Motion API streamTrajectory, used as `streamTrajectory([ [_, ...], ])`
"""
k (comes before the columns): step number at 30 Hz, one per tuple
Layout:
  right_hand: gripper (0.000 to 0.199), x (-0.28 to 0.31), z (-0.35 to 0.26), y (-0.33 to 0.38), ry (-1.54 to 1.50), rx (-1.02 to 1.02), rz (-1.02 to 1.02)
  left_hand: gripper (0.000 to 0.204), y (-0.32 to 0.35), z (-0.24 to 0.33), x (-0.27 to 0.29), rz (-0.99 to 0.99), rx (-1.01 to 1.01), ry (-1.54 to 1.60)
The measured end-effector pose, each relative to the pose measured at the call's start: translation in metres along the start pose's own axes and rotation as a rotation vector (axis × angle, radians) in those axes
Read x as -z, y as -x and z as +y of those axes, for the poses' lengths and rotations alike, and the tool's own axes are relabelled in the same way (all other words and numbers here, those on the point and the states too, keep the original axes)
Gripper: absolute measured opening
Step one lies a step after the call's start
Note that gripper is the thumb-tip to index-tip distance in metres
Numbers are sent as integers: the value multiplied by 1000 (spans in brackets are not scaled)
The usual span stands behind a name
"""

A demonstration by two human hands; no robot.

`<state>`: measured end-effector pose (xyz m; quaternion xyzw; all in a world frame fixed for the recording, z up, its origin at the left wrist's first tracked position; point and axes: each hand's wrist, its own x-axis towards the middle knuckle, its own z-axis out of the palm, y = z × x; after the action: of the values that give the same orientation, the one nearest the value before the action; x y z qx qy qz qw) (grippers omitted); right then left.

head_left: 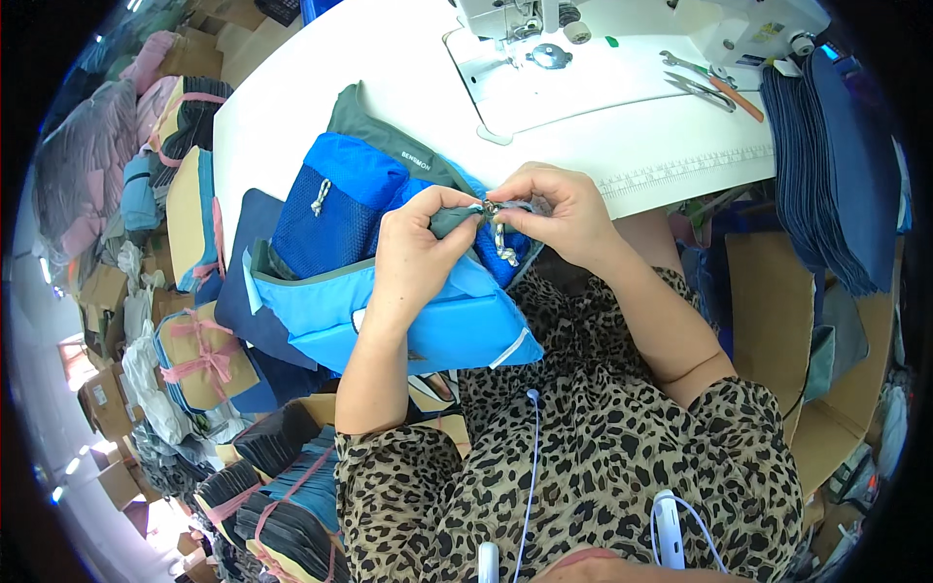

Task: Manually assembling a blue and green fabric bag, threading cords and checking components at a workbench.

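A blue and grey fabric bag piece (389,253) with a mesh pocket lies over the table's near edge and onto my lap. My left hand (420,248) pinches the grey edge of the fabric near a small metal zipper slider (491,207). My right hand (556,212) holds the slider from the other side, fingertips almost touching those of the left. A short white cord pull (504,247) hangs below the slider.
A white sewing machine (622,24) stands on the white table (292,107) beyond my hands, with scissors and a tool (709,85) to its right. Dark blue cut pieces (826,165) hang at right. Tied bundles of fabric (199,355) are piled at left.
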<state>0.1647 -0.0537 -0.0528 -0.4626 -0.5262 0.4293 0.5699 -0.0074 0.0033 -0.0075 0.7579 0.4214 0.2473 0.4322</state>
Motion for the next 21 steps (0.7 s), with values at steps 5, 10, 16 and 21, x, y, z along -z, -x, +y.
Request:
streamTrajectory([
  [5,15,2,-5,-1,81,54,-7,10,-1,1,0,-9,10,-11],
  [10,15,2,-7,-1,110,28,-23,11,-1,-1,-1,47,-116,-193],
  [16,14,-2,-7,1,136,26,-1,10,1,1,-1,24,30,-27],
  [21,16,0,-8,1,177,93,-14,10,-1,-2,-1,8,9,47],
])
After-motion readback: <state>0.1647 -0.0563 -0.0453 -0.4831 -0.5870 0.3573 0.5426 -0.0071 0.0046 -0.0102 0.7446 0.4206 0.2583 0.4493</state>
